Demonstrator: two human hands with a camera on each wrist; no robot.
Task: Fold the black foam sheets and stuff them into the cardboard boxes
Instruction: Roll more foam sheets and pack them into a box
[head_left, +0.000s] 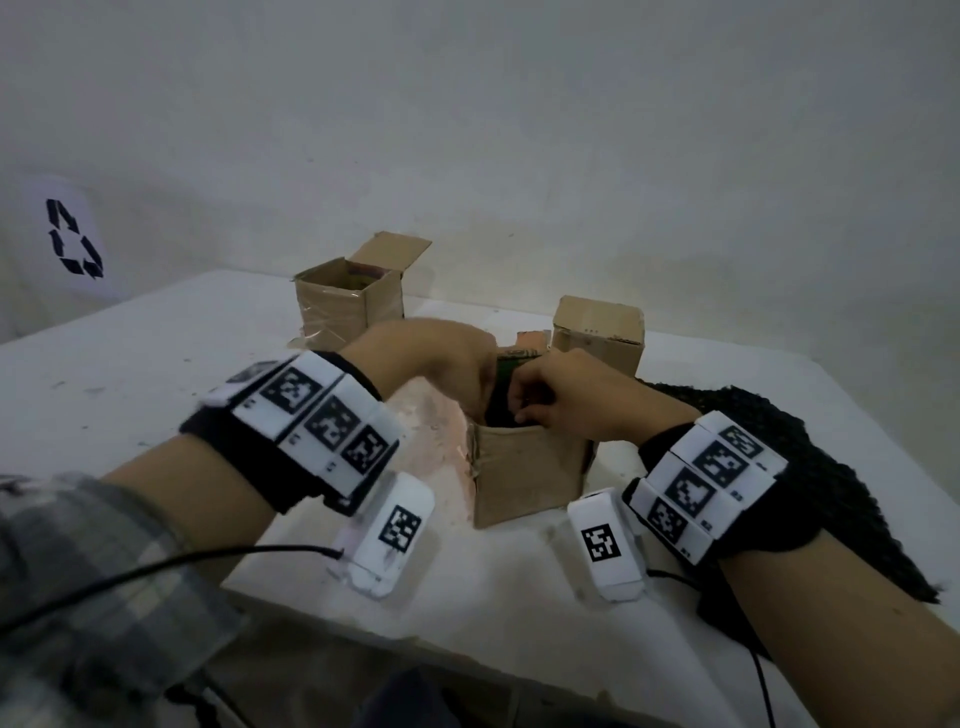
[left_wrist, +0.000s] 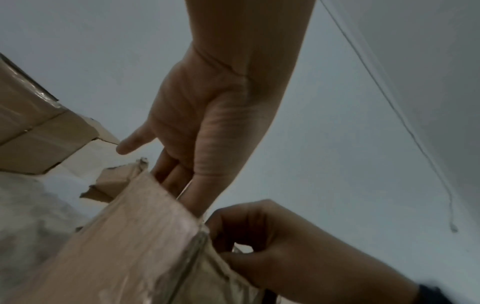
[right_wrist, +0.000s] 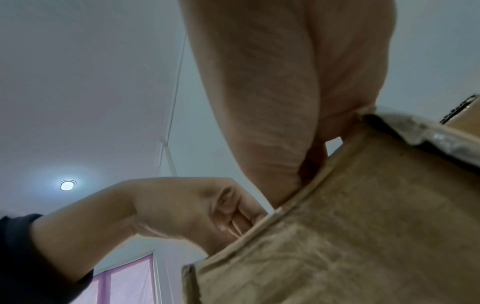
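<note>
Both hands' fingers inside nearest cardboard box (head_left: 524, 480) with dark foam (head_left: 501, 402), grip unclear

Box under fingers (head_left: 527, 480): brown cardboard, matt, fuzzy and scuffed on face; clear tape on side left of fingers, glossy, wrinkled; rim torn, ragged.
Box beyond fingers, to left (head_left: 347, 304): cardboard, shiny clear tape wrapped round lower walls.
Box just behind fingers, to right (head_left: 597, 330): plain matt cardboard, smooth.
Foam sheet right of fingers (head_left: 810, 467): black, matt, coarse open texture, rough edge.
Table (head_left: 130, 364): white, matt, speckled with dark crumbs.
Wristbands (head_left: 291, 431): black cloth, white smooth plastic blocks.
Sleeve (head_left: 78, 571): soft plaid cloth.
</note>
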